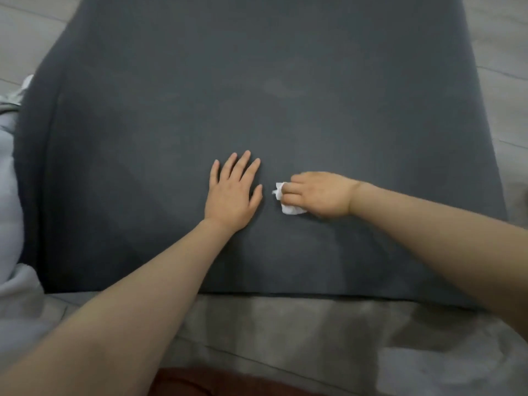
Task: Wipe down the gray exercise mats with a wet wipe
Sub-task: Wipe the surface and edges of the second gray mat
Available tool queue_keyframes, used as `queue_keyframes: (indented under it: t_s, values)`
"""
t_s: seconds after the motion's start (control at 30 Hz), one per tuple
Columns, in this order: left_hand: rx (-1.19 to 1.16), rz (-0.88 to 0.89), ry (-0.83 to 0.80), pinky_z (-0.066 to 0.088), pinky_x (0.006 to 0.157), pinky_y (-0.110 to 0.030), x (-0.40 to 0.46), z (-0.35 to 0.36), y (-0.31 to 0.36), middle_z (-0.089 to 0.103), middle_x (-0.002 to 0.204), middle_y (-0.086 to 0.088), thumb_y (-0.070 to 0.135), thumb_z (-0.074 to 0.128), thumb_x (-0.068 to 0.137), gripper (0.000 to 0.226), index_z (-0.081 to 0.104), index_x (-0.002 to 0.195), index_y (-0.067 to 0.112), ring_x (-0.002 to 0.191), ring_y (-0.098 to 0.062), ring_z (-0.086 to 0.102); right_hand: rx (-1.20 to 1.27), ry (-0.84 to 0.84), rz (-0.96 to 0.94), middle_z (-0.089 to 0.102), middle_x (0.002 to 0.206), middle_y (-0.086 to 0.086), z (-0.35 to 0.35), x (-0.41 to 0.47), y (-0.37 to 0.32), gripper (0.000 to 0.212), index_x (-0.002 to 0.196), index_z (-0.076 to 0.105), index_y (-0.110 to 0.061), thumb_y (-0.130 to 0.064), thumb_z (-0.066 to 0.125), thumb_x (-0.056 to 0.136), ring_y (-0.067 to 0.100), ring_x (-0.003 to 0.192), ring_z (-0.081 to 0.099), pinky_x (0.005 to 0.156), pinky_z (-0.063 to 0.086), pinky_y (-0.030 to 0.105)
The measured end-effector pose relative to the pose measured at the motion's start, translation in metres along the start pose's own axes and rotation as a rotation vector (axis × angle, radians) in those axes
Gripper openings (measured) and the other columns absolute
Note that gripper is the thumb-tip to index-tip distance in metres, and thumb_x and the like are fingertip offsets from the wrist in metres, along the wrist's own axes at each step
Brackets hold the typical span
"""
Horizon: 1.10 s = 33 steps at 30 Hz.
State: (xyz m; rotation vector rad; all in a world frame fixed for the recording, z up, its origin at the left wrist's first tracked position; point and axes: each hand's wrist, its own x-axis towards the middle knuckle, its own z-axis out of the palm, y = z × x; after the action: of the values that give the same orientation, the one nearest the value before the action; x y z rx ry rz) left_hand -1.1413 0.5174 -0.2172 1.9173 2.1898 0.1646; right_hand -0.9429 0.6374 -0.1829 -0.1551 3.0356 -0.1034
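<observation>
A dark gray exercise mat (257, 81) fills most of the view, running away from me across the floor. My left hand (233, 192) lies flat on the mat near its middle, fingers straight and spread. Just to its right, my right hand (320, 194) grips a crumpled white wet wipe (285, 202) and holds it down against the mat. The wipe pokes out past my curled fingers toward the left hand. A faint paler smudge (280, 87) shows on the mat farther away.
Light gray plank floor (503, 52) borders the mat on both sides and in front of its near edge. A person's leg in pale trousers (11, 195) and a light shoe (17, 92) lie along the mat's left edge.
</observation>
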Motion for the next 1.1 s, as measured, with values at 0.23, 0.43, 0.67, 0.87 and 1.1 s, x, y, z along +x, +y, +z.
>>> queue_keyframes:
  t_s: [0.23,0.43,0.67,0.87,1.1]
  values:
    - [-0.048,-0.002,0.075,0.013,0.122,-0.048,0.001,0.004,-0.002,0.038,0.156,0.0,0.039,0.037,0.096,0.055,0.045,0.147,0.022,0.146,-0.024,0.029,0.162,0.164,1.292,0.054,0.113,0.023,-0.01,0.023,0.153,0.03,0.107,0.058,-0.002,-0.022,0.042,0.091,0.044,0.1,0.054,0.083,0.045,0.041]
    - [-0.036,0.0,0.088,0.015,0.12,-0.049,0.003,0.005,-0.001,0.039,0.155,-0.001,0.038,0.037,0.094,0.055,0.047,0.146,0.021,0.145,-0.026,0.031,0.367,0.197,0.451,0.061,0.091,0.007,-0.004,0.004,-0.001,0.023,0.089,0.06,-0.013,-0.029,0.043,0.088,0.027,0.081,0.054,0.074,0.043,0.033]
    - [-0.036,-0.004,0.091,0.016,0.12,-0.049,0.003,0.004,-0.001,0.04,0.155,-0.001,0.038,0.036,0.094,0.055,0.047,0.145,0.021,0.145,-0.025,0.032,0.22,-0.11,-0.274,0.057,0.099,0.008,0.003,-0.023,-0.031,0.023,0.107,0.052,-0.012,-0.019,0.057,0.086,0.029,0.076,0.053,0.068,0.048,0.036]
    - [-0.04,-0.014,0.059,0.015,0.121,-0.048,0.003,0.0,0.0,0.039,0.156,0.002,0.038,0.033,0.094,0.056,0.046,0.146,0.023,0.146,-0.023,0.029,-0.039,0.22,0.805,0.059,0.101,0.024,-0.001,0.005,0.134,0.03,0.099,0.061,-0.005,-0.025,0.042,0.088,0.043,0.086,0.058,0.073,0.048,0.043]
    - [-0.046,-0.013,0.074,0.015,0.121,-0.048,0.003,0.001,-0.001,0.041,0.154,0.001,0.037,0.034,0.093,0.056,0.048,0.145,0.023,0.145,-0.024,0.031,0.29,0.077,0.505,0.063,0.102,0.009,-0.002,-0.054,-0.002,0.022,0.098,0.063,-0.016,-0.024,0.044,0.089,0.031,0.09,0.06,0.077,0.05,0.033]
